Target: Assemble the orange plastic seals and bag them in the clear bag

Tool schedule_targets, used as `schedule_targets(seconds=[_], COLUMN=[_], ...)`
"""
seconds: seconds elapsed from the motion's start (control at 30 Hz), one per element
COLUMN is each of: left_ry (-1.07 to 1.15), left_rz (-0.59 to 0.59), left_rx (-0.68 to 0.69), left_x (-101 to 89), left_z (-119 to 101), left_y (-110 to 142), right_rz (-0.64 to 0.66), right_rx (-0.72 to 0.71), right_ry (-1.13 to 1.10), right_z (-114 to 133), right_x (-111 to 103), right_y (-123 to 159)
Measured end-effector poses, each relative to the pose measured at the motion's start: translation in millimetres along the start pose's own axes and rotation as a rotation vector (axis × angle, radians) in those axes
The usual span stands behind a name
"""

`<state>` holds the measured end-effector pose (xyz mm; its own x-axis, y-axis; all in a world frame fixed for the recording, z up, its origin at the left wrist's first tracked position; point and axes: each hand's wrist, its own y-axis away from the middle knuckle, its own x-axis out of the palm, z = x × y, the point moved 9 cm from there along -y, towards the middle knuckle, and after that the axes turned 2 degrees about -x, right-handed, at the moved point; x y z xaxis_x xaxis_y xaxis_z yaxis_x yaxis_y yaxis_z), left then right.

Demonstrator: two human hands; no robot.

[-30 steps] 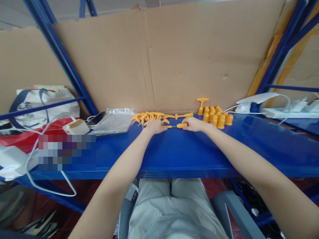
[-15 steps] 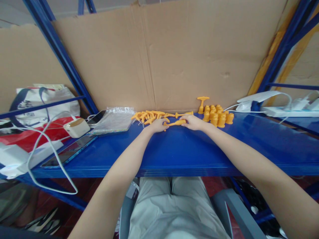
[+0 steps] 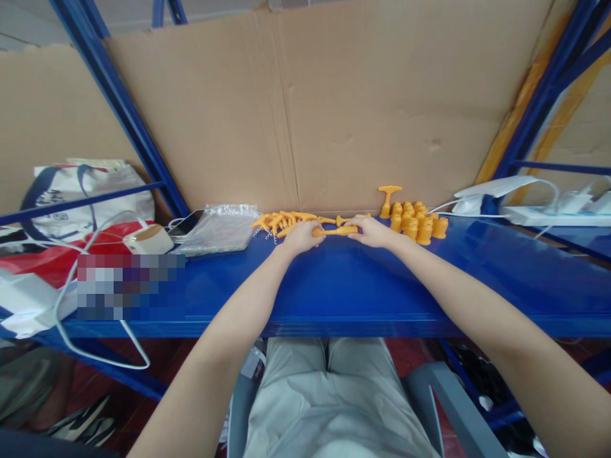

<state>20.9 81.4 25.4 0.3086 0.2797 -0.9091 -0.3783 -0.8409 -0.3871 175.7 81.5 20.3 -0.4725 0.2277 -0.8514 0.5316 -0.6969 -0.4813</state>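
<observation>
Between my two hands lies an orange plastic T-handled corkscrew [image 3: 338, 231], held level just above the blue shelf. My left hand [image 3: 301, 239] is closed round its left end and hides the handle. At the other end, the fingers of my right hand [image 3: 373, 231] pinch the wider sleeve part. Behind and left of my left hand is a pile of orange corkscrew handles [image 3: 277, 222], some with thin metal spirals sticking out. Several orange sleeves [image 3: 422, 230] stand grouped to the right. One T-handled corkscrew [image 3: 388, 200] stands upright behind them.
A clear plastic bag stack [image 3: 214, 232] lies left of the pile. Farther left are a white charger [image 3: 149, 240], looping cable and a canvas bag [image 3: 95, 200]. A cardboard sheet [image 3: 382, 95] closes off the back. A white power strip [image 3: 548, 215] sits at right.
My left hand has turned and risen slightly, its fingers now wrapped closer round the corkscrew's end. My right hand has shifted slightly, still on the sleeve. The corkscrew is now more level.
</observation>
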Motion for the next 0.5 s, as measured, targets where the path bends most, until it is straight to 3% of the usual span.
schedule_targets(seconds=[0.17,0.33,0.5], left_ry=[-0.026,0.002,0.081], left_rz=[-0.034,-0.049,-0.033], left_rx=[0.007,0.017,0.048], left_x=[-3.3,-1.1,6.8], left_z=[0,5,10], left_y=[0,-1,-4], right_rz=[-0.085,-0.024,-0.04], right_rx=[0.03,0.095,0.136], right_ry=[-0.182,-0.426,-0.426], right_z=[-15,-35,-35], right_x=[-3,4,1], right_y=[-2,0,1])
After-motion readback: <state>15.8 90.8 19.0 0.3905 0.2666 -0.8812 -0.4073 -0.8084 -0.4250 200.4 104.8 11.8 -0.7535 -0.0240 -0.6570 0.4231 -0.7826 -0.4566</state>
